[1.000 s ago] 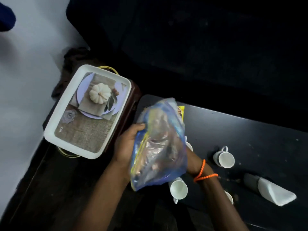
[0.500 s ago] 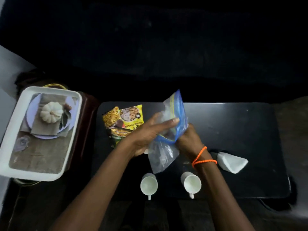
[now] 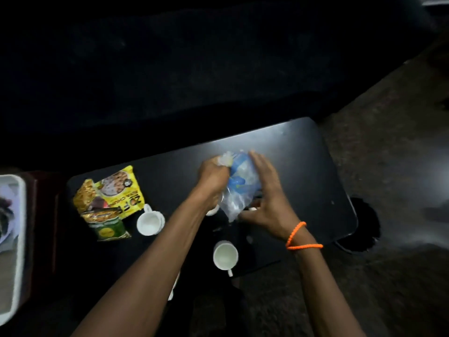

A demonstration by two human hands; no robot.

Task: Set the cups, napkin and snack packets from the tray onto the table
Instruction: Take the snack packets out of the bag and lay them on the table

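Snack packets (image 3: 109, 203) lie left of plastic bag (image 3: 239, 188), long axis toward you. Cup (image 3: 148, 223) just beside packets. Your left hand (image 3: 213, 177) fists bag's top; bag hangs lengthwise toward you. Right hand (image 3: 266, 198) open-fingered, flat against bag.

The scene is dim, and most of the upper half sinks into near black. The table (image 3: 303, 171) carries a soft pale sheen along its far side, beyond the plastic bag (image 3: 239, 188), which glints and looks smeared by motion. Left of the table, the white tray (image 3: 17, 239) is blurred and bends with the wide lens. The snack packets (image 3: 109, 200) on the table stay fairly sharp. Right of the table, the floor is grainy with a hazy bright patch.
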